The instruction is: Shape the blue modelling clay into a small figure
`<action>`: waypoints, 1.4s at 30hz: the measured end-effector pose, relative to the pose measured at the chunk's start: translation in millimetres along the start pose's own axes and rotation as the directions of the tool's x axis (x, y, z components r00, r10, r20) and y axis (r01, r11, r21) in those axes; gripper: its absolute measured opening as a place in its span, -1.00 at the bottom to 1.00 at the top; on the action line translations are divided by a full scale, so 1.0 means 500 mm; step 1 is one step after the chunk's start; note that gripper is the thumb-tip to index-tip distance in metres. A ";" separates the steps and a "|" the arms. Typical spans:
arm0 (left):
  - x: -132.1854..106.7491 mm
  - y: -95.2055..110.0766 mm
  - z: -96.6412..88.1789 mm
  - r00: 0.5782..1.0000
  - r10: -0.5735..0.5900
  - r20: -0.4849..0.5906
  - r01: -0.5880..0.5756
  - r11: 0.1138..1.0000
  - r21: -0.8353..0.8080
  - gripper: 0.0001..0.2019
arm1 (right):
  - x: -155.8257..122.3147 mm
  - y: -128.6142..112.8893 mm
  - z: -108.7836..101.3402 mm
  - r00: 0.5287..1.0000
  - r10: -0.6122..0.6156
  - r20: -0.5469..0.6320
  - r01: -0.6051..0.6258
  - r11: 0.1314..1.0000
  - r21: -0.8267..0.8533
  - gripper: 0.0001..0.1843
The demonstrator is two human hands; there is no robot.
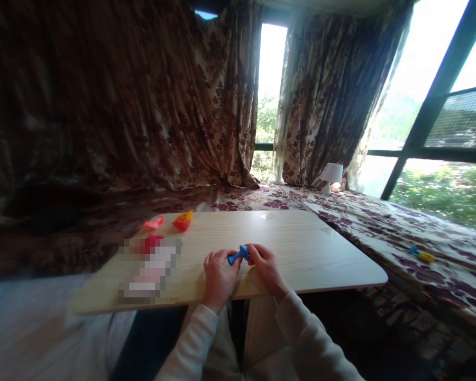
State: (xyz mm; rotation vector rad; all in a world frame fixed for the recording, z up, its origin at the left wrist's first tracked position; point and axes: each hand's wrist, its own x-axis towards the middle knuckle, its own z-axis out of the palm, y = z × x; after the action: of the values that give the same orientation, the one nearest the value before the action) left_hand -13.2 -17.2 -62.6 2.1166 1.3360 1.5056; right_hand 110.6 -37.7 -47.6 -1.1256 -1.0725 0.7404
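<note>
Over the near part of the pale wooden table, both hands meet at a small blue piece [238,255]. It has a narrow, stem-like end on the left and a wider, bulging part on the right; its exact kind I cannot make out. My left hand [219,275] grips the stem end between thumb and fingers. At the wider end, the fingertips of my right hand [265,263] are closed on the piece, partly covering it. The two hands are close together, just above the tabletop [301,248].
Crumpled-looking pieces lie at the table's left: a pink one [154,223], an orange-yellow one [183,220] and a crimson one [153,243]. Beside them is a blurred-out rectangle [150,272]. A white lamp [332,175] and a yellow-and-blue item [425,257] rest on the flowered cloth at right.
</note>
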 end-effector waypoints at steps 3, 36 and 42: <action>0.000 0.000 0.001 1.000 0.000 0.012 0.000 1.000 0.009 -0.88 | 0.001 0.005 0.001 1.000 -0.003 0.000 0.003 1.000 -0.016 -0.55; 0.001 0.000 -0.003 0.998 0.041 0.057 -0.046 0.996 0.080 -0.87 | -0.003 0.006 -0.001 0.997 -0.031 0.071 0.037 0.996 -0.083 -0.59; 0.003 0.002 -0.004 0.998 0.020 0.066 -0.023 0.999 0.044 -0.87 | 0.001 0.015 0.000 0.998 -0.033 0.059 0.037 0.997 -0.068 -0.57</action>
State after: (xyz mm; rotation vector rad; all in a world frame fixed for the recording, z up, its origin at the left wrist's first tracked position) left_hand -14.0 -17.3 -60.1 2.1944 1.3399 1.4137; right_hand 111.0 -35.1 -54.7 -1.1470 -1.1710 0.7171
